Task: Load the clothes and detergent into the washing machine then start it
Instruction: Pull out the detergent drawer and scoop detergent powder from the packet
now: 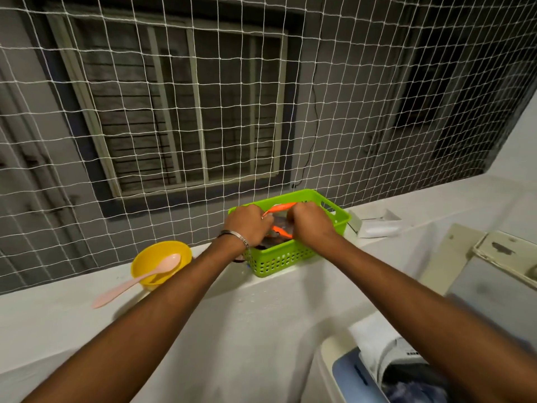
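A green plastic basket (293, 257) stands on the white ledge. Both my hands reach into it. My left hand (248, 225) and my right hand (309, 221) each grip an orange-edged packet (279, 208) held between them above the basket. The packet's dark body is mostly hidden behind my fingers. The washing machine (374, 373) sits at the bottom right, its top open with dark clothes (412, 385) showing inside.
A yellow bowl (151, 258) with a pink spoon (136, 280) lying across it sits on the ledge (72, 321) left of the basket. A white object (380, 229) lies right of the basket. White netting (203, 97) covers the opening behind the ledge.
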### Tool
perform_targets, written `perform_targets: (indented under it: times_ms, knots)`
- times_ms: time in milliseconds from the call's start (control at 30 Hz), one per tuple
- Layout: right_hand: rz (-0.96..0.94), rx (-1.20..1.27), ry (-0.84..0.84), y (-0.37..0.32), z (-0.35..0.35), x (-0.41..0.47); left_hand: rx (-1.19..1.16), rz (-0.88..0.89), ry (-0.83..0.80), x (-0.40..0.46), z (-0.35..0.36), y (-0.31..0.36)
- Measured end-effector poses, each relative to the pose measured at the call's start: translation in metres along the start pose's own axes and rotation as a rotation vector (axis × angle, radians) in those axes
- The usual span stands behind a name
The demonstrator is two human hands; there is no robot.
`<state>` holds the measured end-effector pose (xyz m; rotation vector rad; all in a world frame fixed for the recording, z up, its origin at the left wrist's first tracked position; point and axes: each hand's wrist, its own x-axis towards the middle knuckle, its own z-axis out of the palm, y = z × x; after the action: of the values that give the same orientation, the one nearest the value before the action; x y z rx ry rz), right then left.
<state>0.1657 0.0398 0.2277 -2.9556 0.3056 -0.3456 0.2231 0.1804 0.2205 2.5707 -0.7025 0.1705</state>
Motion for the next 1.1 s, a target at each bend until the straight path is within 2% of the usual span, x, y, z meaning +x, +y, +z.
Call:
perform_targets:
  times_ms: [267,667,867,1100]
  knots:
    - [-0.075,-0.122,0.023,0.007,-0.002,-0.006,-0.024,0.011,-0.011,-0.01,0.003,0.001]
    - [-0.057,-0.277,0.075,-0.004,0.001,-0.015,-0.007,0.017,-0.041,-0.019,0.008,0.003]
    - [0.032,-0.163,0.087,-0.005,0.002,-0.01,-0.013,0.052,-0.052,-0.02,0.013,0.007]
    - [0.022,0.016,0.047,-0.007,0.008,-0.003,0.005,0.06,-0.03,-0.019,0.015,0.005]
